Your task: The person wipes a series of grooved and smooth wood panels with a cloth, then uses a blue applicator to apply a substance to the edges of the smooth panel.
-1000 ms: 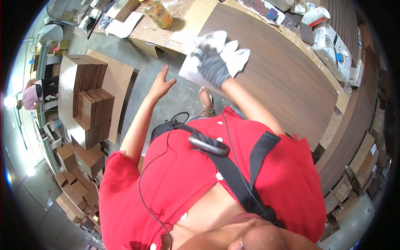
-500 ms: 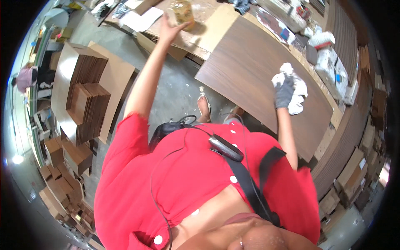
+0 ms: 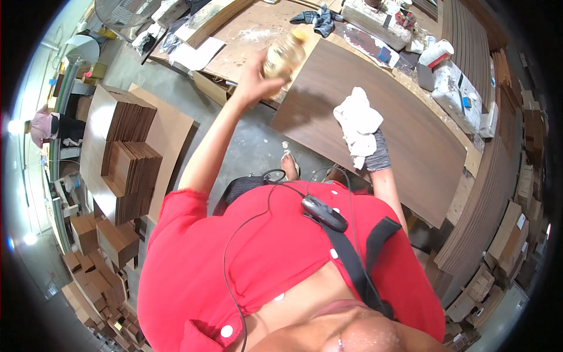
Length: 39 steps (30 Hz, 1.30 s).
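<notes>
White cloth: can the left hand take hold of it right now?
Probably not: the left hand is wrapped around the yellow-capped bottle, and the white cloth covers most of the gloved right hand.

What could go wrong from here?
1. Spill: the left hand holds the bottle near the brown panel; if its yellow cap is loose, which I can't tell, contents might drip there.
2. Slip: the white cloth hides the fingers of the gloved right hand, so a poor grip could go unnoticed.
</notes>
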### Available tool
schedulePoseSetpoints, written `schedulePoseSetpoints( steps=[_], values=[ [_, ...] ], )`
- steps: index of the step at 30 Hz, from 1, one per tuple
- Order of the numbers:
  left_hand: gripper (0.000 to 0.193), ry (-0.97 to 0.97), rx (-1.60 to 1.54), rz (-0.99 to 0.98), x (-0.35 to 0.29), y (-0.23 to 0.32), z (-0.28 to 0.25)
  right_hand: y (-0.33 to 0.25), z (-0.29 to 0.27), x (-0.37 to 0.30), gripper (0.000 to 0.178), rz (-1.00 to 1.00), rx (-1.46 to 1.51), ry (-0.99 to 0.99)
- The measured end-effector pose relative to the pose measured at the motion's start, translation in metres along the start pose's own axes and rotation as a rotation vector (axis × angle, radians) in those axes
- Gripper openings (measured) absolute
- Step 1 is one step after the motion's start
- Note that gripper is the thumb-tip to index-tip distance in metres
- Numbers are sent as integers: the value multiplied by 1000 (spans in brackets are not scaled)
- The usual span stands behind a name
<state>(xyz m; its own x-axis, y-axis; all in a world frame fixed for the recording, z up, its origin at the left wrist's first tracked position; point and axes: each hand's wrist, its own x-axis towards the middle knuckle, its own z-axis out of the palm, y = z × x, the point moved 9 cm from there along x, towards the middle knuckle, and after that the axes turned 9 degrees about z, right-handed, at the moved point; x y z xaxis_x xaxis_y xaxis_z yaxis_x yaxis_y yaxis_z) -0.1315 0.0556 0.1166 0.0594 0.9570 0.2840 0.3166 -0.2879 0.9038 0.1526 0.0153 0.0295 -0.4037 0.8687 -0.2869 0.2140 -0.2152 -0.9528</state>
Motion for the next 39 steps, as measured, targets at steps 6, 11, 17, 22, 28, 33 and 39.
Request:
schedulePoseSetpoints(
  steps=[6,11,17,22,28,33,39],
  values=[
    [82,-297,366,-39,-58,29,65,-6,-16,-19,30,-181,-408,77],
    [79,-418,469,-125,-73,54,102,3,-32,-16,34,-180,-156,161],
    [78,-502,570,-167,-74,73,127,4,-36,-28,28,-270,-280,128],
    [78,-547,621,-166,-74,81,138,63,-30,-32,26,198,881,-300],
    [74,-598,669,-206,-78,88,149,21,-45,-42,26,-129,86,7],
    [72,-631,691,-170,-79,88,153,17,-43,-52,26,-143,44,35],
    [73,-613,677,-149,-77,88,152,-5,-48,-58,26,-213,-101,118]
  ],
)
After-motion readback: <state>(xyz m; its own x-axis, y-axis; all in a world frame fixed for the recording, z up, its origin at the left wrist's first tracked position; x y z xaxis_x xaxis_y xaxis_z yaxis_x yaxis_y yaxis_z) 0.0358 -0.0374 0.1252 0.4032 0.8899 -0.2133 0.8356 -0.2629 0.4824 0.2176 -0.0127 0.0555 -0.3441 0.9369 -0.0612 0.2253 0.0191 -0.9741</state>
